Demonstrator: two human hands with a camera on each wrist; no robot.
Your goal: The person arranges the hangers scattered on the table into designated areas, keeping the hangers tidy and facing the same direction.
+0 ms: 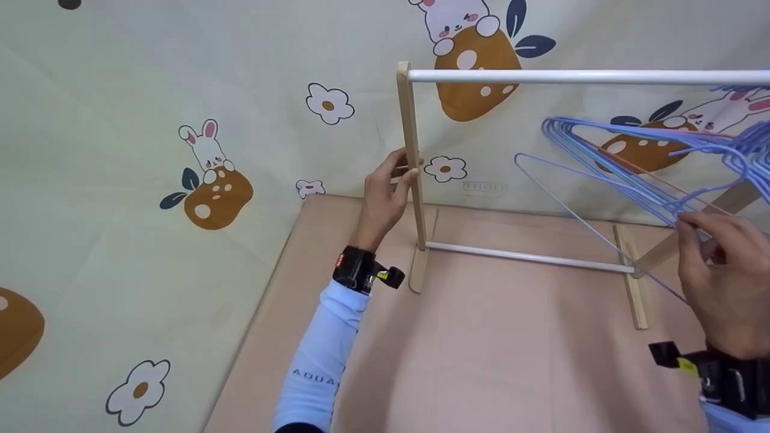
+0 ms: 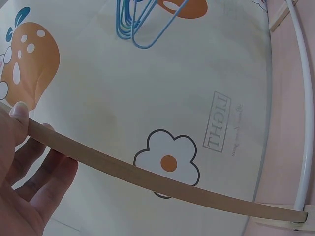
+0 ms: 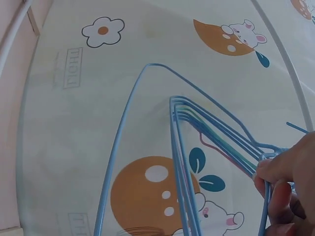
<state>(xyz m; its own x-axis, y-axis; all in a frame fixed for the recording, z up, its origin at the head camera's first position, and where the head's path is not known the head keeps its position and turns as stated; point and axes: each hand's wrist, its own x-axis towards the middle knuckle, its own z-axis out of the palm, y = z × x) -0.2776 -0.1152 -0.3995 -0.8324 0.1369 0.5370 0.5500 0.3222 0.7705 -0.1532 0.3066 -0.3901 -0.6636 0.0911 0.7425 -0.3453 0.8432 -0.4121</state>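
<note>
In the head view, my left hand [image 1: 384, 195] grips the left wooden upright [image 1: 411, 126] of a small clothes rack. The left wrist view has the thumb on one side of that upright [image 2: 118, 167] and the fingers on the other. My right hand [image 1: 731, 270] pinches a blue wire hanger [image 3: 157, 64] near its hook and neck. Close behind it hangs a bundle of hangers [image 3: 216, 130], mostly blue with a reddish one among them. Part of the right fingers' hold is hidden behind the hand, and the bundle runs past the head view's right edge.
A white top rail [image 1: 577, 76] spans the rack, with a lower white bar [image 1: 529, 254] between its wooden feet [image 1: 633, 282]. The rack stands on a pink surface [image 1: 481, 349]. Behind it is a pale backdrop [image 1: 252, 78] printed with rabbits and flowers.
</note>
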